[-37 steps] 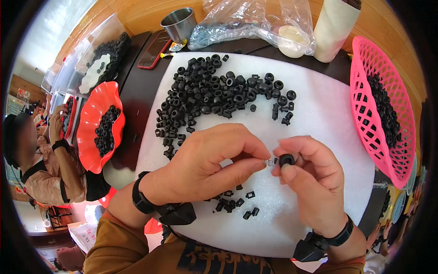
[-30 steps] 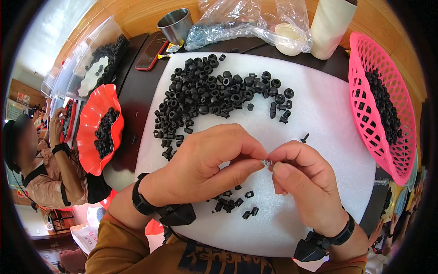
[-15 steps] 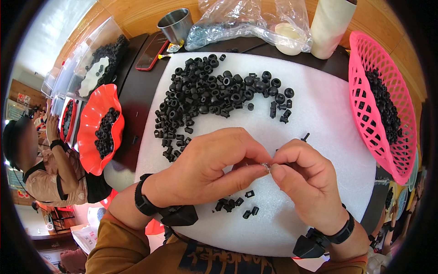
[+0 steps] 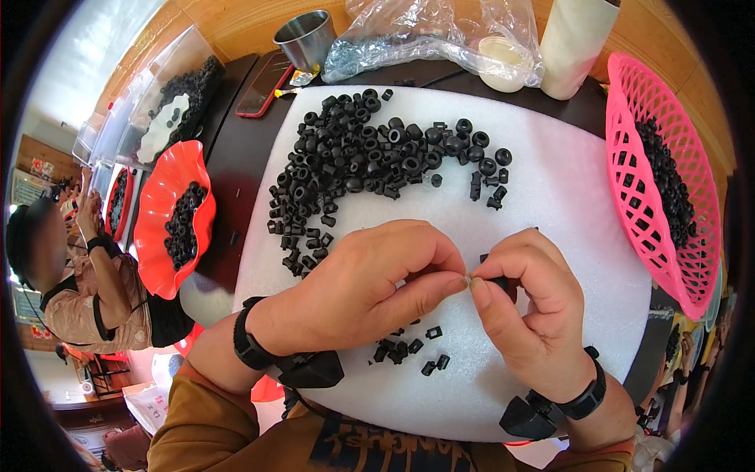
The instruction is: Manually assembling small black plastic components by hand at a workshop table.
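Note:
Over the middle of a white foam sheet (image 4: 566, 189), my two hands meet fingertip to fingertip. My left hand (image 4: 385, 275) is closed in a pinch on a tiny pale piece, mostly hidden by the thumb and finger. My right hand (image 4: 535, 303) pinches a small black part (image 4: 499, 281), with its tip beside the left fingertips. Beyond the hands spreads a pile of small black plastic parts (image 4: 346, 149), round caps and short barrels among them. Several loose black pieces (image 4: 397, 350) lie nearer me, below my left hand.
A pink lattice basket (image 4: 629, 204) of black parts stands right, a red wavy bowl (image 4: 149, 236) left. Behind are a clear bin (image 4: 169, 86), a phone (image 4: 262, 86), a metal cup (image 4: 305, 39), a plastic bag (image 4: 393, 51) and a white roll (image 4: 574, 47). A person (image 4: 94, 299) sits at left.
My right hand has turned slightly and shifted a little right, showing more of the black part in its fingers. My left hand keeps its pinch. The whole view has shifted slightly.

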`<state>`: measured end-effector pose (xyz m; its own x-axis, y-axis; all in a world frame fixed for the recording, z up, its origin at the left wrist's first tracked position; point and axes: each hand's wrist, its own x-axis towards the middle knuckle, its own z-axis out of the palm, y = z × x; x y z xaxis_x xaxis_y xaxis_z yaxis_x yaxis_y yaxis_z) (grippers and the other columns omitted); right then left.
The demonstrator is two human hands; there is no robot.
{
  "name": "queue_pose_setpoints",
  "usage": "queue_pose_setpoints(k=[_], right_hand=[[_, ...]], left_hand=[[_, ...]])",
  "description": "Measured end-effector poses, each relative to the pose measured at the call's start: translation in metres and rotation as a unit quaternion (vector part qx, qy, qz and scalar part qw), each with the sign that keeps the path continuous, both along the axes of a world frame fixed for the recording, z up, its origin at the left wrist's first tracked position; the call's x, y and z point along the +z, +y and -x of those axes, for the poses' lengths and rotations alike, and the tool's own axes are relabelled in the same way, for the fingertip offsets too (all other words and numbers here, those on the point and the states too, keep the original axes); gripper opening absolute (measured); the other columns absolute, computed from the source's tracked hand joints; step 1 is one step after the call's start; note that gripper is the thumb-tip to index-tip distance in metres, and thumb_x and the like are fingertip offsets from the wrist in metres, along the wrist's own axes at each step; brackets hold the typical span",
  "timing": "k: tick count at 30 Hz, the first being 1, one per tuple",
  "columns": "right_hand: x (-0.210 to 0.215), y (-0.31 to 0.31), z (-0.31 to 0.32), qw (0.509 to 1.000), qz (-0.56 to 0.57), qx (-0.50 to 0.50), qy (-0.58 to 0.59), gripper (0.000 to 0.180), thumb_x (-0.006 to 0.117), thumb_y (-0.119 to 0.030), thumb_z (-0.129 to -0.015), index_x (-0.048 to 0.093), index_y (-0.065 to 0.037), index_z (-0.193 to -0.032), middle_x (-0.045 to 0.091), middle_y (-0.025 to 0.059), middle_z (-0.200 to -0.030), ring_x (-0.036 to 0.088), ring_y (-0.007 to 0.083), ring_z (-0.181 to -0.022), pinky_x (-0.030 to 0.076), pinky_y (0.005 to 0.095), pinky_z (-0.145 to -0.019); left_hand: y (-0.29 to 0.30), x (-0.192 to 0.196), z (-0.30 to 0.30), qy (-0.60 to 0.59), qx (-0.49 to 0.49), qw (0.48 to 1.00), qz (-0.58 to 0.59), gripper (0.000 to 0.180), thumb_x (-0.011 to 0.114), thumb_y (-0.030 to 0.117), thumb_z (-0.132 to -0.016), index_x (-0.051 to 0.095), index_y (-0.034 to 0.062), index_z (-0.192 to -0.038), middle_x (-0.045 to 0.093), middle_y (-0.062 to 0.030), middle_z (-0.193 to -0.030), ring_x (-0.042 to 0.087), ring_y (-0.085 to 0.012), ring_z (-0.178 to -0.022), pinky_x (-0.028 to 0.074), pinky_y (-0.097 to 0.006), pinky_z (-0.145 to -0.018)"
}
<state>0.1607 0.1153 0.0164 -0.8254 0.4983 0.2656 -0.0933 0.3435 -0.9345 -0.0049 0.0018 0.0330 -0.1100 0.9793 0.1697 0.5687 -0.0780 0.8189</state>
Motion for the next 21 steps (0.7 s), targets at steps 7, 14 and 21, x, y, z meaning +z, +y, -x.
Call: queue_pose_setpoints(k=[7, 14, 21], right_hand=[[-0.0062, 0.0001, 0.0001, 1.0, 0.029, -0.002, 0.004, 0.015, 0.065, 0.002, -0.08, 0.061, -0.002, -0.093, 0.054, 0.0056, -0.085, 0.051, 0.0091, -0.066, 0.043, 0.021, -0.054], [-0.0031, -0.001, 0.0012, 1.0, -0.024, -0.005, 0.011, 0.017, 0.067, 0.003, -0.078, 0.061, -0.002, -0.093, 0.054, 0.005, -0.085, 0.05, 0.0094, -0.065, 0.042, 0.0216, -0.054], [-0.0038, 0.0019, 0.0016, 1.0, -0.003, 0.001, 0.006, 0.009, 0.066, -0.003, -0.082, 0.061, -0.002, -0.089, 0.055, 0.0047, -0.082, 0.051, 0.0094, -0.065, 0.042, 0.021, -0.054]], left_hand=[[-0.0026, 0.0017, -0.0026, -0.145, 0.031, 0.983, 0.112, 0.016, 0.059, 0.018, -0.093, 0.06, 0.0023, -0.092, 0.057, 0.0009, -0.074, 0.053, -0.0058, -0.06, 0.042, -0.02, -0.053], [-0.0018, 0.0051, -0.0011, -0.309, 0.028, 0.929, 0.201, 0.017, 0.057, 0.019, -0.094, 0.058, 0.0021, -0.095, 0.056, 0.0037, -0.076, 0.05, -0.0017, -0.062, 0.04, -0.016, -0.054], [-0.0022, -0.0017, -0.0002, -0.1, -0.02, 0.994, 0.047, 0.008, 0.062, 0.011, -0.087, 0.06, 0.0024, -0.089, 0.058, -0.0024, -0.077, 0.055, -0.0126, -0.068, 0.043, -0.025, -0.059]])
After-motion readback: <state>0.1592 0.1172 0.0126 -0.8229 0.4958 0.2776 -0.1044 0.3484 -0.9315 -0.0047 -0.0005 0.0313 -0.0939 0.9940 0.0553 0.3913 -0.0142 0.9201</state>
